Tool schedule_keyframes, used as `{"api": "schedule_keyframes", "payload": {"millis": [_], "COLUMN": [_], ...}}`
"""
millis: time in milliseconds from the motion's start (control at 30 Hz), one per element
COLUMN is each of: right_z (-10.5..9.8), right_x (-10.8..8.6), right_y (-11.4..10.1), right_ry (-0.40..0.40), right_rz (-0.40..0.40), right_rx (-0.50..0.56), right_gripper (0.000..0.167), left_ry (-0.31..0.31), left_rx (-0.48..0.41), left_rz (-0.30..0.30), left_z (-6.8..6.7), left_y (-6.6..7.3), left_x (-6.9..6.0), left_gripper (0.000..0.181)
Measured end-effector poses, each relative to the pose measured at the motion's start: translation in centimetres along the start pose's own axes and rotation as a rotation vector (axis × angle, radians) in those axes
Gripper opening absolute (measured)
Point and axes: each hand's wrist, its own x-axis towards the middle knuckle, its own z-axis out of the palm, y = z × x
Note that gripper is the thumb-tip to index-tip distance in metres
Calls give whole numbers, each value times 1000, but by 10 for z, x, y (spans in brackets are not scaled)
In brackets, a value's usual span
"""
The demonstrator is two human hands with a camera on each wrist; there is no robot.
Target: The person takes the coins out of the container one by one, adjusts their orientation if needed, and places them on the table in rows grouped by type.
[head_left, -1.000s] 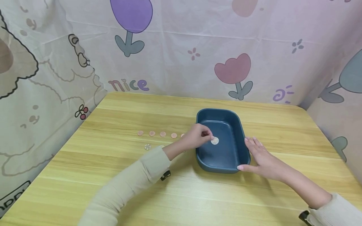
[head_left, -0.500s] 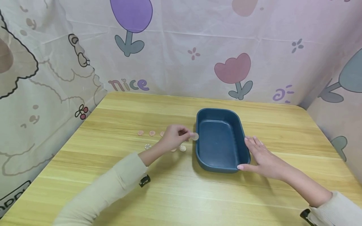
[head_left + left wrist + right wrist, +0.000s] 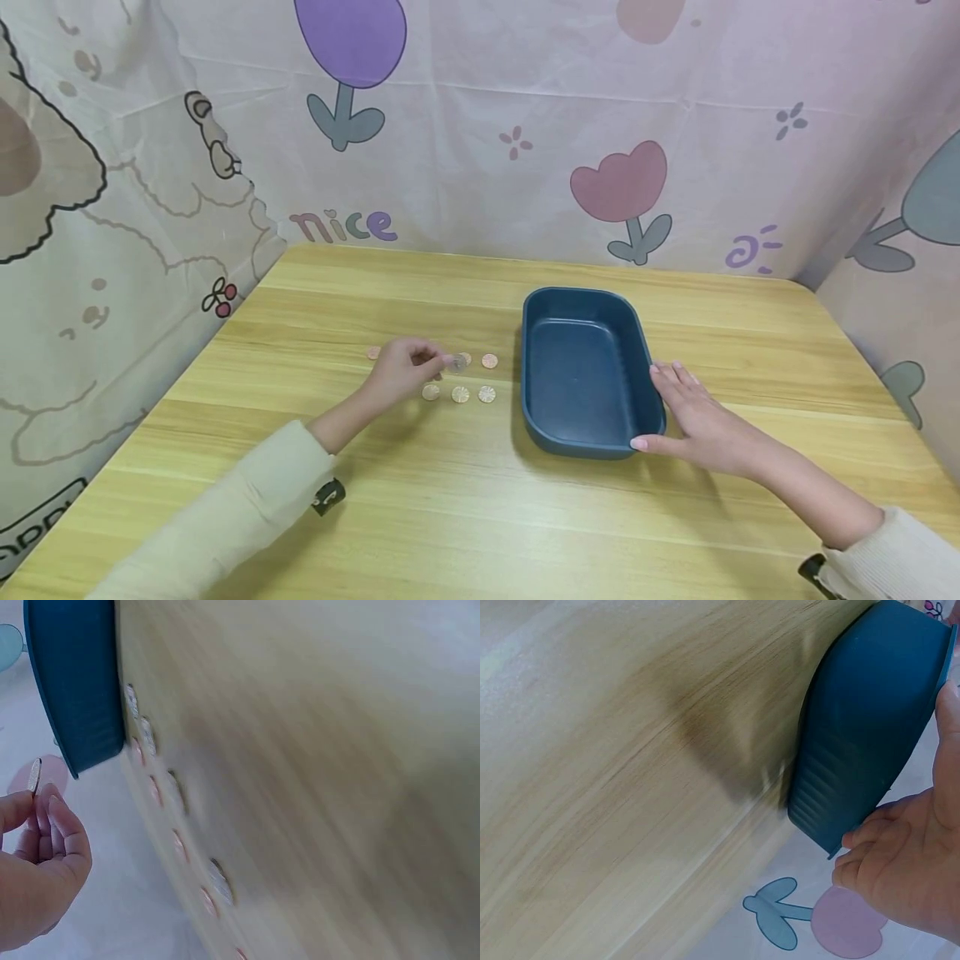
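Observation:
My left hand (image 3: 405,367) pinches a silver coin (image 3: 457,364) between thumb and fingertips, raised above two rows of coins on the table. In the left wrist view the held coin (image 3: 34,777) stands edge-on. Copper-coloured coins (image 3: 489,361) form the back row, partly hidden behind the hand. Paler coins (image 3: 461,394) lie in the front row. To their right stands a dark blue rectangular box (image 3: 577,383), with nothing seen on its floor. My right hand (image 3: 705,429) rests against its right side, fingers extended along the wall and thumb at the near corner of the rim.
The wooden table (image 3: 465,517) reaches back to a patterned cloth (image 3: 465,183) hung behind it, and more cloth hangs at both sides. A black wrist strap piece (image 3: 327,496) shows under the left sleeve.
From over the box, my left hand has moved left across its rim to above the coin rows, still holding the coin. The box and my right hand have stayed in place.

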Motion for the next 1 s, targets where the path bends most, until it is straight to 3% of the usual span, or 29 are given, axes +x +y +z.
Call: {"api": "schedule_keyframes", "payload": {"millis": [200,367,733,1000], "right_z": [0,0,0,2], "right_x": [0,0,0,0], "right_y": [0,0,1,1], "right_ry": [-4,-6,-2,-2], "right_rz": [3,7,2,2], "right_rx": [11,16,18,27], "right_gripper": [103,103,103,103], "left_ry": [24,29,72,48], "left_rx": [3,42,156,207], "left_rz": [-44,-23,-55,-143], "left_z": [-13,-25,-50,-64], "left_y": [-13,-23,-40,-55], "left_x": [-8,-14,-23,-27], "left_gripper": [19,20,18,16]}}
